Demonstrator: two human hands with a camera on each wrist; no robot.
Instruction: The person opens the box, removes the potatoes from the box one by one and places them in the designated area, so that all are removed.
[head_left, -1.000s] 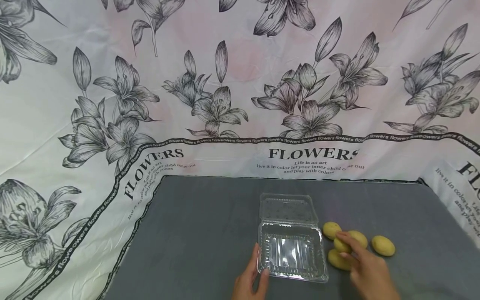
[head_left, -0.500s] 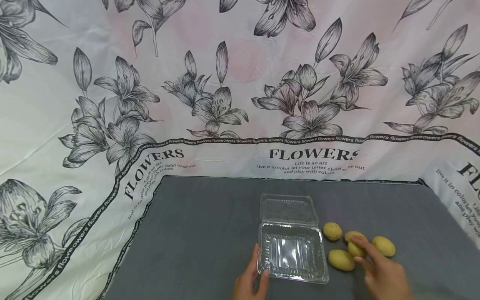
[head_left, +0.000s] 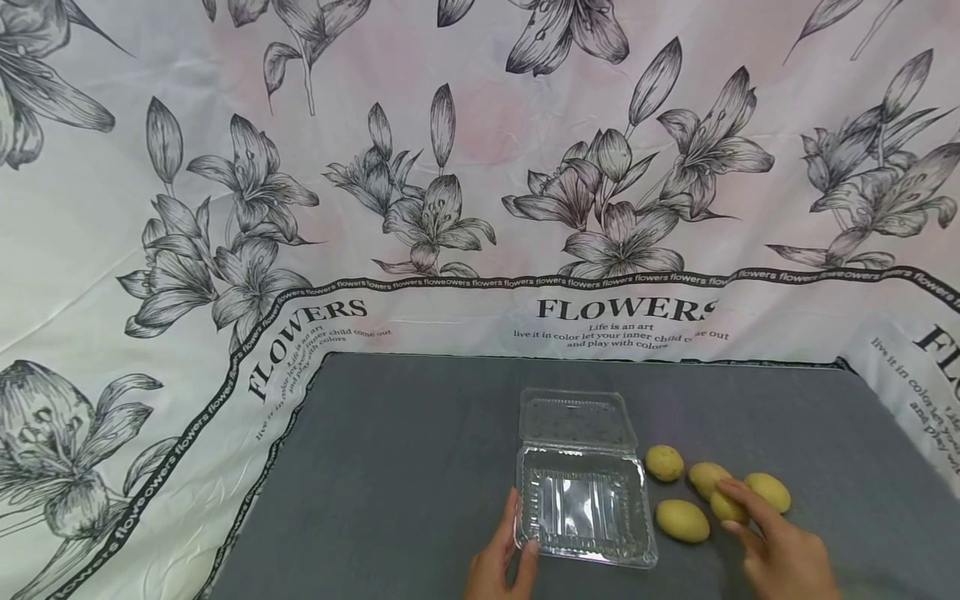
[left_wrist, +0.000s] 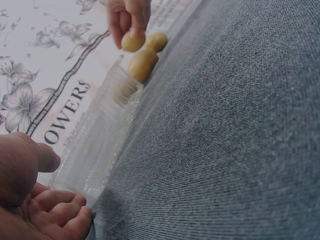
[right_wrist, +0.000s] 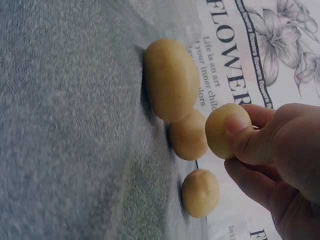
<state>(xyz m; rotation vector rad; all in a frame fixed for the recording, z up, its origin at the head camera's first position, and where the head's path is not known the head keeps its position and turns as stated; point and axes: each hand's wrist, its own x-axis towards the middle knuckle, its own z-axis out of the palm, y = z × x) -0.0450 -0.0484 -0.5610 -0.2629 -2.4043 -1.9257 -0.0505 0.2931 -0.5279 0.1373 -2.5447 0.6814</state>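
Note:
A clear plastic clamshell container [head_left: 581,546] lies with its lid [head_left: 577,418] folded back, and nothing shows inside it. My left hand [head_left: 501,554] holds its near left corner, thumb at the front rim and index finger along the side. In the left wrist view the other fingers [left_wrist: 60,210] curl beside the plastic. To the right, my right hand [head_left: 783,550] pinches a small yellow potato [right_wrist: 227,131] between thumb and fingertips, raised off the table in the right wrist view. Other potatoes lie near it: one at the front [head_left: 682,521], one behind [head_left: 707,480].
Further potatoes rest by the container's right side [head_left: 664,463] and farther right [head_left: 768,492]. A dark grey cloth [head_left: 405,467] covers the table. Behind and at both sides hangs a white sheet [head_left: 450,317] printed with lilies and lettering.
My right hand has moved right and toward me with the pinched potato, from above the cluster's left part, uncovering the potatoes there. My left hand and the container have stayed put.

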